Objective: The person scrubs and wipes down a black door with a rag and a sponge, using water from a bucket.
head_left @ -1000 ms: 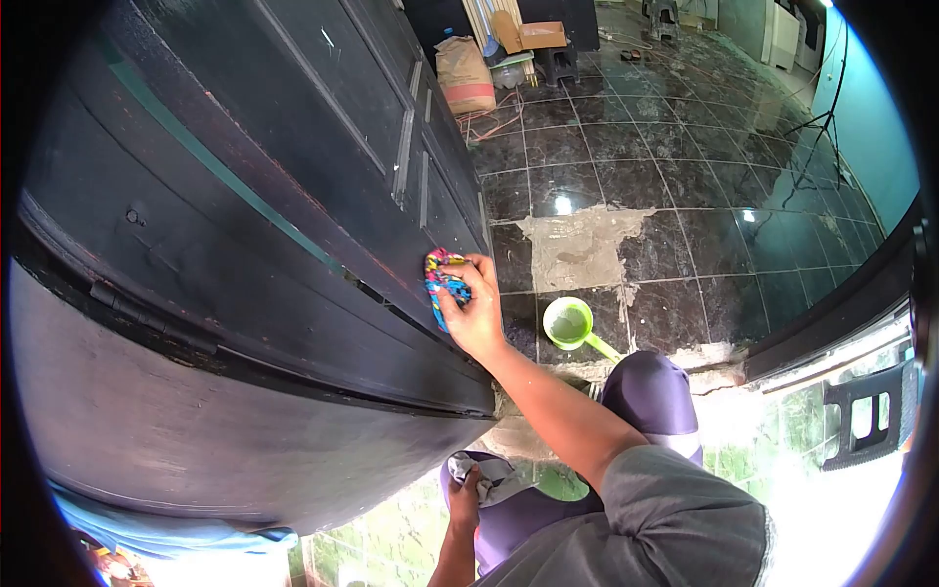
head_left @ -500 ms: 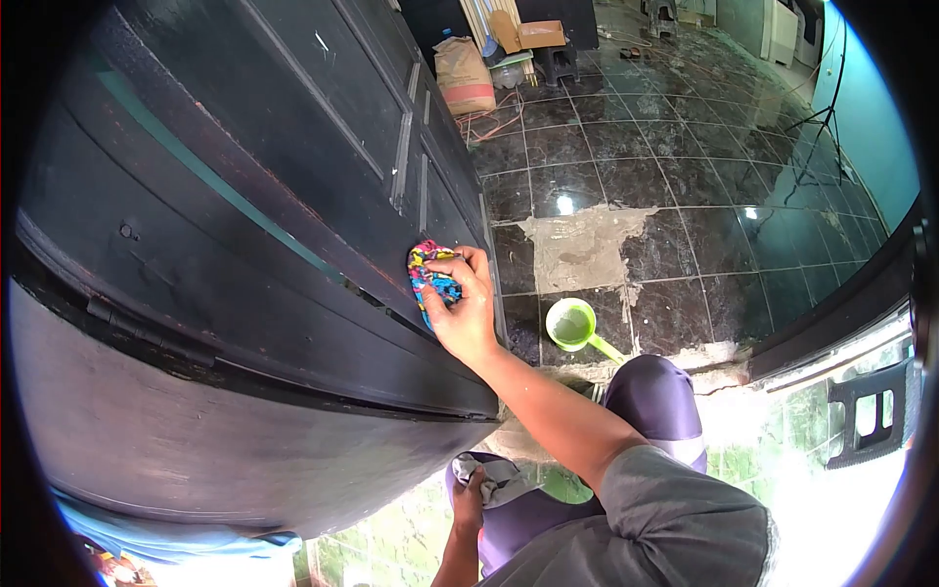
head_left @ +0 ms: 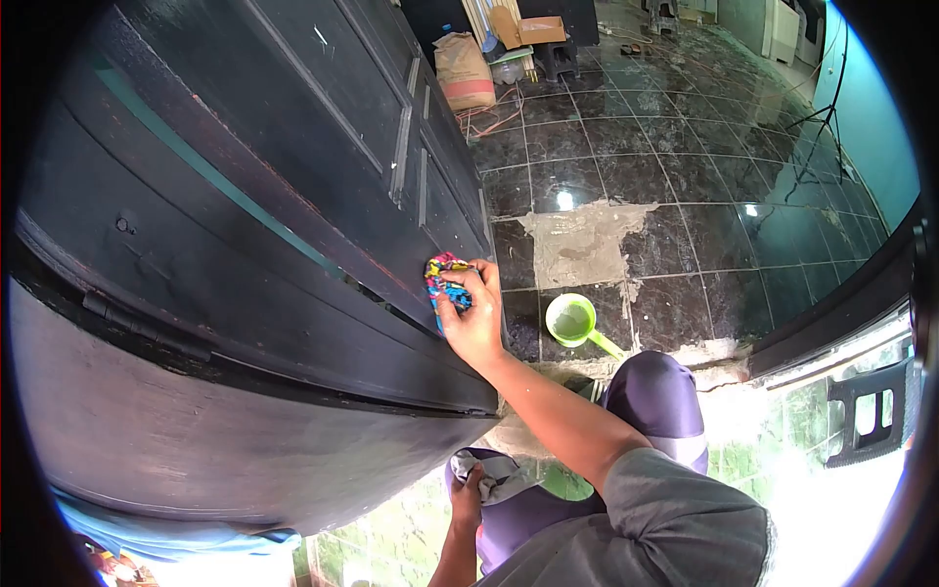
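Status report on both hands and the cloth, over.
Right hand pressing colourful cloth on dark door. Left hand gripping grey rag at knee. Green scoop on floor, apart.

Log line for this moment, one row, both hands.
right hand: presses multicoloured cloth on black door | left hand: grips grey rag by knee | green scoop: on tiled floor

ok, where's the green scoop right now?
Head view, centre: the green scoop sits on the tiled floor, just right of the right hand holding a colourful cloth against the door, below the cement patch.
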A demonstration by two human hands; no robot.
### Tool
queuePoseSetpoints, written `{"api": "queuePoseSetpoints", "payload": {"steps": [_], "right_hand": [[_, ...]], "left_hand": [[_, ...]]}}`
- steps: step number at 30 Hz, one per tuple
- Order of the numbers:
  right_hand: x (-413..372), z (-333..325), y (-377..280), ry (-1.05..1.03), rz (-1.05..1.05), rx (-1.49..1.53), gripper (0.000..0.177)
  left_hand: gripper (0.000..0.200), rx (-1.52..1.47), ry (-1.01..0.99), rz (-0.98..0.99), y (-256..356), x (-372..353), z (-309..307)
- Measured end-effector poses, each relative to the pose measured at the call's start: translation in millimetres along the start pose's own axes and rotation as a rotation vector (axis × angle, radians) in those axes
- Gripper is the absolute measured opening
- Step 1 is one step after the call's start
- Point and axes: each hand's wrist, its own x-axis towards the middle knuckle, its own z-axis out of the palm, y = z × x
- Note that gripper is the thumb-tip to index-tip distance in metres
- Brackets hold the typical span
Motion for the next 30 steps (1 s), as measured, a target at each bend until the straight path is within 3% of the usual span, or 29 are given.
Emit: {"api": "queuePoseSetpoints", "payload": {"steps": [9,21,25,30], "right_hand": [[4.5,-1.8,0.6,-0.017,0.008,-0.007,0.032],[17.8,-7.0,-10.1,-0.059,-0.171,-0.036,0.041],[2.6,-5.7,13.2,-0.054,-0.103,-0.073,0.041],[16.4,-8.1,-9.0,-0.059,-0.14,-0.069,0.036]], "left_hand": [[0.035,0.018,-0.009,0.002,-6.3,1.9,-2.5],[0.027,-0.027,-0.021,-0.024,4.7,-8.2,3.2],[0.027,-0.013,-0.014,0.023,4.0,-6.9,4.2],[0.03,-0.006,0.0,0.002,-0.2,-3.7,-0.6]]}}
